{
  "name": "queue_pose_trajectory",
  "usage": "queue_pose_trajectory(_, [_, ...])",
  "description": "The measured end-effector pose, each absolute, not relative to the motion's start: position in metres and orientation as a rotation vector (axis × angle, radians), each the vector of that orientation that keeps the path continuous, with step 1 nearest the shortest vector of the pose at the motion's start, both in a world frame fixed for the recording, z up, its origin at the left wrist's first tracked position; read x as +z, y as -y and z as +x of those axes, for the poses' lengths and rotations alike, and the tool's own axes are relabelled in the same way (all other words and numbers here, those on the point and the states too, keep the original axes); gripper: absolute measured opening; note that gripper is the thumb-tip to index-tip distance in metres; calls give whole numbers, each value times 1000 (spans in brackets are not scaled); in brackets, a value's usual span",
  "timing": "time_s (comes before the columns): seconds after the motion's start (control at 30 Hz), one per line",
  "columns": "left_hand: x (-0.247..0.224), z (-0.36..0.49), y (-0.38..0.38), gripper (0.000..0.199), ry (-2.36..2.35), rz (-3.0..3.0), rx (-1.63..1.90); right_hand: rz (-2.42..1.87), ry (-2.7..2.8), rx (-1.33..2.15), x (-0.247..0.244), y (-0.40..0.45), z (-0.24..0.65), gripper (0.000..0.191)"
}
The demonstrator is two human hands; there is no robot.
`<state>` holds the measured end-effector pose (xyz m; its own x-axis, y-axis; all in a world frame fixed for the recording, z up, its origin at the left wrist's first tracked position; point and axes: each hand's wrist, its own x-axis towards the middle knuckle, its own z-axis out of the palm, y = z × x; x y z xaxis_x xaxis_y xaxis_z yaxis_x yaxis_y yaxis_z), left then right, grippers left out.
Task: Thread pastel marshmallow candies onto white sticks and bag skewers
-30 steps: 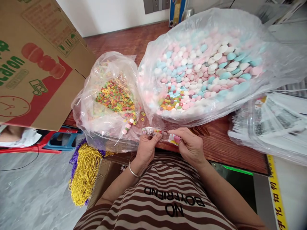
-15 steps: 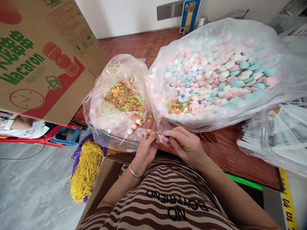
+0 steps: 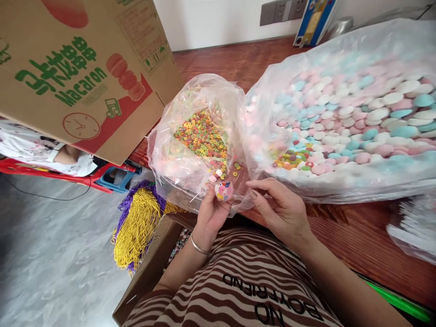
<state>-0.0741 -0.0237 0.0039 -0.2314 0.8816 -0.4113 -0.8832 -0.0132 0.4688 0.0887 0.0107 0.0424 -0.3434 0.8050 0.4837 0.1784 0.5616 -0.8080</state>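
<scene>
My left hand pinches a small colourful printed packet in front of the bags. To its right, my right hand has thumb and forefinger apart with nothing between them. Just beyond the left fingers lie a few pink and white pieces on a thin white stick. Behind them sits a clear bag of small ring-shaped beads in yellow, orange, green and red. A larger clear bag holds pink, white and blue discs, with some colourful rings at its near left.
A Macaron carton stands at the left. Gold and purple bead strands hang beside an open box below the table edge. A bag of white sticks lies at the right. Another person's arm shows at the far left.
My right hand has come off the packet and its fingers have parted. My left hand now holds the packet alone, turned to show its printed side. The view has shifted right to left across the table.
</scene>
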Motion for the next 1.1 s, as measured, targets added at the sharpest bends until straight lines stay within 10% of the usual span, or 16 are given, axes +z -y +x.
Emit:
queue_pose_trajectory(0.33, [-9,-89,35,39,-843,-23,1749,-845,1784,1507,48,-18,39,30])
queue_pose_trajectory(0.83, [-12,-134,47,40,-766,-11,1843,-734,1967,1001,25,-37,27,22])
queue_pose_trajectory(1.1, [-7,-172,62,42,-745,19,1997,-644,2999,347,-16,-20,-48,20])
